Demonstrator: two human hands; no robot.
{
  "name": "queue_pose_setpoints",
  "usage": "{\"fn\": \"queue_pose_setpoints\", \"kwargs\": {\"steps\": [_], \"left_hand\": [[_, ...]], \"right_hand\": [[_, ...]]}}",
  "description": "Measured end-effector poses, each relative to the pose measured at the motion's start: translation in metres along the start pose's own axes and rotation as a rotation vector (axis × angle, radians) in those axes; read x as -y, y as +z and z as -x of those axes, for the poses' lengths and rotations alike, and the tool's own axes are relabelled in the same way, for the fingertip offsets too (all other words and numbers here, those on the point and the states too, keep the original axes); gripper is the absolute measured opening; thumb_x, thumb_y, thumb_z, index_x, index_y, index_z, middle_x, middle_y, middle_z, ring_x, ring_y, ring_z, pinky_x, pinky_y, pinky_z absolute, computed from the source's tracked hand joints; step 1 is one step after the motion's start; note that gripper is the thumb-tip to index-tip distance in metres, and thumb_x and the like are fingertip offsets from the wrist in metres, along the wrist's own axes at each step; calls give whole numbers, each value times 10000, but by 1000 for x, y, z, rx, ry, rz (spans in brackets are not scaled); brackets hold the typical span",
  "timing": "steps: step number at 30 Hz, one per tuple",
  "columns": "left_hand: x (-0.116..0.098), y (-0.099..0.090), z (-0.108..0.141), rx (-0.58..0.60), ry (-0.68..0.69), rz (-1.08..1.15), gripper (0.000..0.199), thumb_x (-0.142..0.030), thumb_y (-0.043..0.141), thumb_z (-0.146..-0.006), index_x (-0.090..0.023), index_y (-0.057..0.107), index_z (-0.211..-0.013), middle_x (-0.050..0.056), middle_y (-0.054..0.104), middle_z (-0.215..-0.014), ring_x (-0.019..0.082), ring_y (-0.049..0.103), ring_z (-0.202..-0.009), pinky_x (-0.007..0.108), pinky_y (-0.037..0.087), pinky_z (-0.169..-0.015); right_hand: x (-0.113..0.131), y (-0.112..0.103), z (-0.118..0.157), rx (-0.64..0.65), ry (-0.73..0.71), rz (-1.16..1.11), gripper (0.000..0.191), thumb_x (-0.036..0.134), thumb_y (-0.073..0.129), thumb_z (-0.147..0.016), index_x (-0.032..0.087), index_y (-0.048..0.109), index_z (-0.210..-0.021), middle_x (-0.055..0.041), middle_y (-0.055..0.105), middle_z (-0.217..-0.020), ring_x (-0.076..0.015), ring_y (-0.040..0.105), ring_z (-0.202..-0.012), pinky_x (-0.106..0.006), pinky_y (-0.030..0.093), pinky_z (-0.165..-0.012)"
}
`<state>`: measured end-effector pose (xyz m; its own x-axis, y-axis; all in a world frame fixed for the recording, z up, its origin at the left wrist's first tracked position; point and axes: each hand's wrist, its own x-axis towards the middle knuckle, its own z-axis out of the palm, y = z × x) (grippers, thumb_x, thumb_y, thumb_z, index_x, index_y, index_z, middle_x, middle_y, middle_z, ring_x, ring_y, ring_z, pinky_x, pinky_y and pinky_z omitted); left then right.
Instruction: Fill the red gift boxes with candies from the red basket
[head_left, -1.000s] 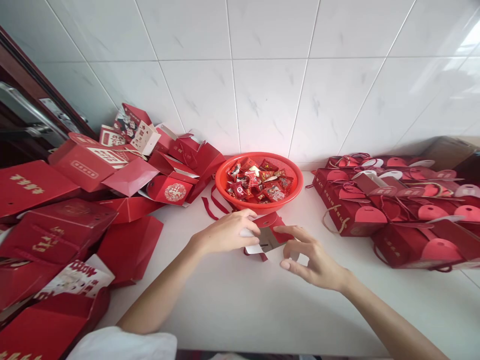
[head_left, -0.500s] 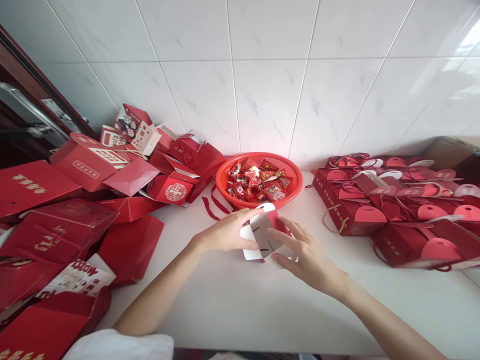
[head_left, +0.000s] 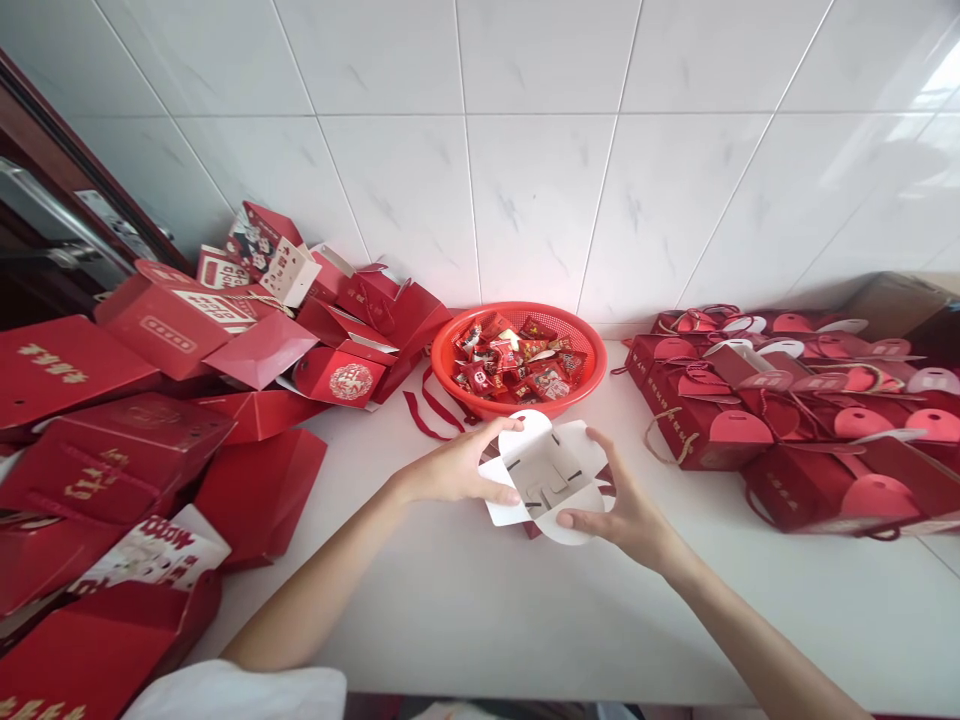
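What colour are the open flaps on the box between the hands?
The box flaps show white on their upturned faces, best in the head view.

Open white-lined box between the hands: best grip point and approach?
I'd take the open box by opposite outer walls, below the fold lines, coming in from left and right, where the left hand and right hand already are. Its flaps splay outward and look thin, so they'd probably bend.

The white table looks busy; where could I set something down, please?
Bare tabletop shows between the open box and the near edge, and between the basket and the right-hand boxes. Crowded: the left, under heaped boxes, and the right.
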<state>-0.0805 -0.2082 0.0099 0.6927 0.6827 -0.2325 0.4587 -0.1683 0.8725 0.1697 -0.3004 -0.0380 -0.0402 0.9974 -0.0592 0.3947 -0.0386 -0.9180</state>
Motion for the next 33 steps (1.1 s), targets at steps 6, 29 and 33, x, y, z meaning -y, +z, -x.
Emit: {"fn": "queue_pose_setpoints", "kwargs": {"steps": [6,29,33], "left_hand": [[6,1,2,48,-67,86,983,-401,877,-638,-260,349,-1455,94,585,-1311,285,609,-1177,409,523,-929],[-4,-16,13,-78,-3,-174,739,-608,642,-862,-272,437,-1487,119,515,-1486,297,563,-1251,394,504,-978],[-4,-20,16,-65,18,-168,704,-588,618,-893,-257,444,-1489,97,649,-1272,262,619,-1139,367,515,-929]], "right_hand": [[-9,6,4,122,-25,-117,1021,644,783,-691,283,269,-1496,-131,616,-1313,-299,639,-1138,-469,525,-962],[18,-26,-39,93,-352,334,911,639,735,-775,302,340,-1524,-157,418,-1546,-342,456,-1399,-506,455,-1083],[27,-34,-41,114,-376,357,854,647,718,-788,301,384,-1494,-144,481,-1506,-325,496,-1368,-484,477,-1064]]}}
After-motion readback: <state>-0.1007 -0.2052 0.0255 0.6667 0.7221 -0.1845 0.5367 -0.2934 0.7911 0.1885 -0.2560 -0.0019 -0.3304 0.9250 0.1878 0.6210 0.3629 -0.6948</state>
